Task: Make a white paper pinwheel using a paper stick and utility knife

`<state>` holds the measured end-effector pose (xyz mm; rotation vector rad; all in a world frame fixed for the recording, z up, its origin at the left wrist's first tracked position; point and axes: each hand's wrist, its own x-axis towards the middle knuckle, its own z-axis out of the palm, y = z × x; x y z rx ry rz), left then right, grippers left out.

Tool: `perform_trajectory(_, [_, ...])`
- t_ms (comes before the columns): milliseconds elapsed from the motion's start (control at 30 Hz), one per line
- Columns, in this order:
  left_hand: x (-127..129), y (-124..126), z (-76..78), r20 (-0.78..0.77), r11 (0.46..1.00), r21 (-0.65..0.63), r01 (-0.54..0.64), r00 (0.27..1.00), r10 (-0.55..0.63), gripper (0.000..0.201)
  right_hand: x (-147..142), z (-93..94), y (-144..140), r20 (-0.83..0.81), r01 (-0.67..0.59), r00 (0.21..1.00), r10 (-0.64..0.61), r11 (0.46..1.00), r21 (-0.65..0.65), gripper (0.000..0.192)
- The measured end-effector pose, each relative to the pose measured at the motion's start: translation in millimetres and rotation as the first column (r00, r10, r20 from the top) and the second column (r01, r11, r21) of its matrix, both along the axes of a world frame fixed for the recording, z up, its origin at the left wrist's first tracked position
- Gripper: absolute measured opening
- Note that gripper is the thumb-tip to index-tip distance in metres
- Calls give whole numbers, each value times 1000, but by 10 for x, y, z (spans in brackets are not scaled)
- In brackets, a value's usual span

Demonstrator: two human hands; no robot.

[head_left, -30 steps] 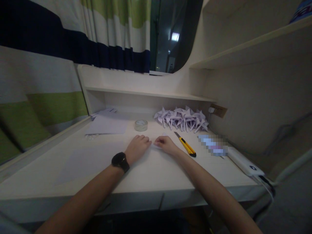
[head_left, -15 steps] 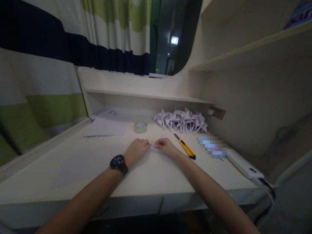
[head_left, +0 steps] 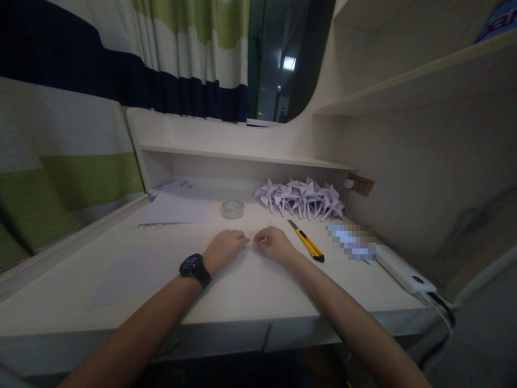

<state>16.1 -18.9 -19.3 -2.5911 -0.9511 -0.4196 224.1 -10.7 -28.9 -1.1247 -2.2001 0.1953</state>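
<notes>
A yellow utility knife (head_left: 308, 244), tape roll (head_left: 232, 209), paper pinwheels (head_left: 301, 197) and loose sheets (head_left: 175, 207) lie on the desk (head_left: 121, 280).

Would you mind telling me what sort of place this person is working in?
Probably a study desk built into a bedroom or dormitory nook: shelves sit above it, a striped curtain hangs alongside, and both hands press a sheet of paper near folded paper pinwheels.

A small piece of white paper (head_left: 258, 241) lies flat on the desk (head_left: 242, 291), around the middle of its width and nearer to the back edge than to the front edge. It looks folded; one pale corner shows, and the rest is mostly covered.
</notes>
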Motion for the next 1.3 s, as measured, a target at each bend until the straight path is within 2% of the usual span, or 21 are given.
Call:
perform_trajectory(67, [-1, -5, 7, 4, 1000, -22, -1, 1000, 1, 14, -8, 30, -58, 101, -3, 995, -8, 995, 101, 11])
perform_trajectory(133, [2, -12, 11, 3, 999, -37, -1, 1000, 1, 13, -16, 42, -93, 185, -27, 983, -1, 989, 148, 13])
perform_trajectory(267, [9, -18, 0, 29, 999, -50, 17, 999, -15, 14, -33, 32, -103, 321, -30, 947, -23, 987, 160, 15])
perform_trajectory(367, [5, 1, -23, 61, 998, -65, 25, 998, -22, 17, -40, 26, -92, 356, 11, 933, -57, 991, 132, 15])
perform_trajectory(633, [-42, 72, -92, 164, 989, -139, 44, 986, -20, 21, -16, 58, -89, 312, 65, 946, -83, 996, 68, 19])
perform_trajectory(833, [-43, 112, -113, 92, 991, -128, 27, 996, -15, 23, -6, 65, -77, 325, 75, 942, -86, 996, 47, 18])
perform_trajectory(1100, [-50, 77, -100, 143, 983, -179, 33, 990, -7, 26, 24, 0, 8, 209, 61, 976, -61, 998, 9, 19])
perform_trajectory(1300, [-56, 108, -103, 110, 985, -171, 27, 994, -8, 24, 29, -26, 43, 188, 49, 981, -55, 998, 37, 16])
